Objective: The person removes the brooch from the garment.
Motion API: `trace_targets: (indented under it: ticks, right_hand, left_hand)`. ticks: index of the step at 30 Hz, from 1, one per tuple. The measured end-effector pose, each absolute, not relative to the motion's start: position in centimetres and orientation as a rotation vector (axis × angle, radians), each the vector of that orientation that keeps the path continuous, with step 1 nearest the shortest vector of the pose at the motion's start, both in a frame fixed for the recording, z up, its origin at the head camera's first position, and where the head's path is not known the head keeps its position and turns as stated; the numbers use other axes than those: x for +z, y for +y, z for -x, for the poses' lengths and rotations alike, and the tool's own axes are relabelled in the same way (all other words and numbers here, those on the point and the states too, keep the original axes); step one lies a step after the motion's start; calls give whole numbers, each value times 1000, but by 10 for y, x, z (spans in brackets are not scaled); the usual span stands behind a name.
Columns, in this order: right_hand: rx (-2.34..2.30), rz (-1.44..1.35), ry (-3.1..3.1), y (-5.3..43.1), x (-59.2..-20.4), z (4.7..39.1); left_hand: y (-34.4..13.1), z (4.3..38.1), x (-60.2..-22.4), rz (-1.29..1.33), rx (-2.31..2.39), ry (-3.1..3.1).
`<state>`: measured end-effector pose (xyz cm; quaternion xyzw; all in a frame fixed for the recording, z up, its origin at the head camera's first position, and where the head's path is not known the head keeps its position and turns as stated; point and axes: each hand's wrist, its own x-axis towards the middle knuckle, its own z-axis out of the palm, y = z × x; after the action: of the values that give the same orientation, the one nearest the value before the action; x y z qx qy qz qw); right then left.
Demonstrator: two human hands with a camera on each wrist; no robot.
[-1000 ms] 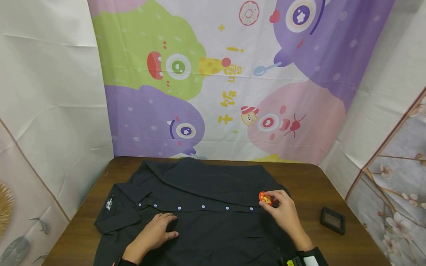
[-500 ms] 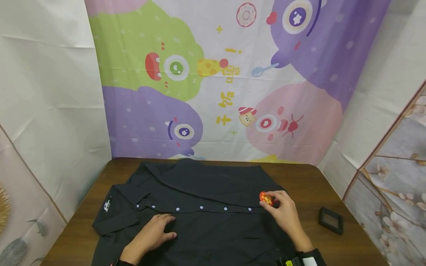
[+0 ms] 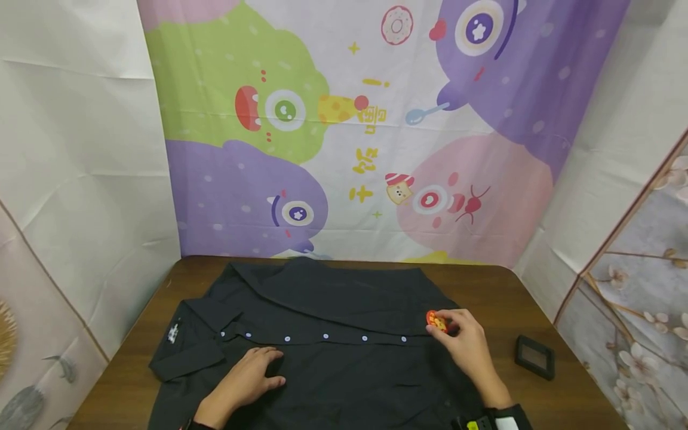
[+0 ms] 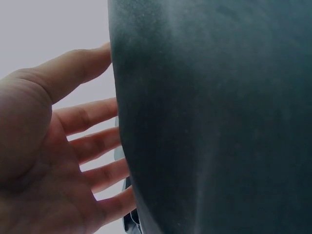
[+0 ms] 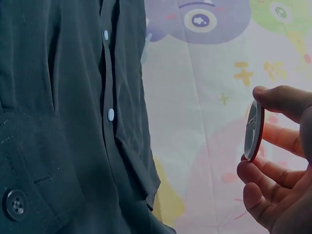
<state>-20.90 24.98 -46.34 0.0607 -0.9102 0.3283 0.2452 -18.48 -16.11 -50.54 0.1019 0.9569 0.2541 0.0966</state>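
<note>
A black shirt [image 3: 344, 382] lies spread on the wooden table, a row of pale buttons running across it. My right hand [image 3: 466, 343] pinches a round pin badge [image 3: 436, 321], red and yellow on its face, above the right part of the shirt. In the right wrist view the badge [image 5: 253, 130] stands on edge between thumb and fingertips, its grey back with a pin showing. My left hand [image 3: 248, 377] rests on the shirt below the button row, fingers spread. From the left wrist, the cloth [image 4: 209, 122] hides the fingertips of that hand [image 4: 63, 146].
A small black frame-like box [image 3: 534, 357] sits on the table [image 3: 500, 292] to the right of the shirt. Behind the table hangs a cartoon-printed cloth [image 3: 344, 227], with white sheets at both sides. A white label or print [image 3: 172, 333] marks the shirt's left part.
My right hand has shifted slightly to the right with the badge still pinched. The left hand stays in place on the shirt.
</note>
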Motion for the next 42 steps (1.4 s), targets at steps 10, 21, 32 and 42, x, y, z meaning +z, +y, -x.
trace_targets:
  ticks: [10, 21, 32, 42]
  right_hand:
    - [859, -153, -2496, 259, -464, 209]
    - [838, -103, -2519, 272, -461, 208]
    - [834, -84, -2501, 282, -458, 204]
    - [776, -44, -2478, 296, -456, 200]
  left_hand:
    - [-162, 186, -505, -306, 764, 2821]
    - [-165, 185, -506, -309, 802, 2800]
    - [-164, 187, -505, -295, 776, 2804]
    - [-164, 184, -507, -323, 791, 2832]
